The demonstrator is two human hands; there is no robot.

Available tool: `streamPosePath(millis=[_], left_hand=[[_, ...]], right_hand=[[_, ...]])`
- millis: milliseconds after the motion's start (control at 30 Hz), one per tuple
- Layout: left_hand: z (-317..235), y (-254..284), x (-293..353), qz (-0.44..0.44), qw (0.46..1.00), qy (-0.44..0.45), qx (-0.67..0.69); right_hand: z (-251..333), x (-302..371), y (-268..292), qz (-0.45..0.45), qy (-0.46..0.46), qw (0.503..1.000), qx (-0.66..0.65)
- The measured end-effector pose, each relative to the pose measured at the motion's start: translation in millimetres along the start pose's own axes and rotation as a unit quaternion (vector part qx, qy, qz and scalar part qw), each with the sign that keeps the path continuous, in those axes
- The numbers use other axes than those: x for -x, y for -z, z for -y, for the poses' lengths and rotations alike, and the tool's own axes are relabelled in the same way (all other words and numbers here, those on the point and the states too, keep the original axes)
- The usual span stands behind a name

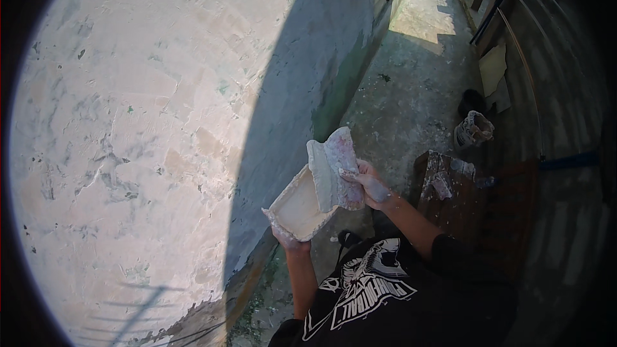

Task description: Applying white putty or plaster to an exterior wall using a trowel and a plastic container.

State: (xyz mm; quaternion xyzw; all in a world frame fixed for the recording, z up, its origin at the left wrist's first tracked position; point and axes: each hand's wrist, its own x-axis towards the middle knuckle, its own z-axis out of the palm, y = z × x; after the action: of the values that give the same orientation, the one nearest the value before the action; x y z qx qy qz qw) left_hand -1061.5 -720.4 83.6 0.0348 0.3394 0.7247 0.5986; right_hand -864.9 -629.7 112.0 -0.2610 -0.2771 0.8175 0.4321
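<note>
My left hand (292,241) grips a plaster-caked rectangular tray (286,189) from underneath at its near end. Smooth off-white plaster (299,211) lies inside it. My right hand (374,186) is closed around a wide scraper (344,154), crusted with white and pinkish plaster. The scraper's blade side rests over the tray's right end, hiding part of it. White smears cover the fingers and wrist of my right hand. To the left rises a wall (160,103) with a patchy whitish coat, apart from both tools.
At my right a dark wooden stand (424,183) carries a plaster-smeared piece (441,185) and a clear bottle (485,182). Beyond it a spattered bucket (473,130) stands on the concrete path (411,83). Thin poles (524,67) lean along the right side.
</note>
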Motion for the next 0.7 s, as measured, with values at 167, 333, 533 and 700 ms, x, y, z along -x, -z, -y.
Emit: streamPosePath(millis=[167,333,533,700], left_hand=[[31,-26,-54,-0.026,0.999,0.021,-0.017],[78,-14,-120,-0.055,0.996,0.016,-0.064],[135,56,-203,-0.059,0.994,0.020,-0.094],[160,116,-244,-0.025,0.988,0.047,-0.147]], right_hand=[[27,-35,59,-0.030,0.012,0.997,-0.068],[38,-100,140,-0.038,0.029,0.997,-0.062],[5,-225,252,-0.099,0.129,0.986,-0.041],[-40,-355,316,-0.259,0.235,0.920,0.177]])
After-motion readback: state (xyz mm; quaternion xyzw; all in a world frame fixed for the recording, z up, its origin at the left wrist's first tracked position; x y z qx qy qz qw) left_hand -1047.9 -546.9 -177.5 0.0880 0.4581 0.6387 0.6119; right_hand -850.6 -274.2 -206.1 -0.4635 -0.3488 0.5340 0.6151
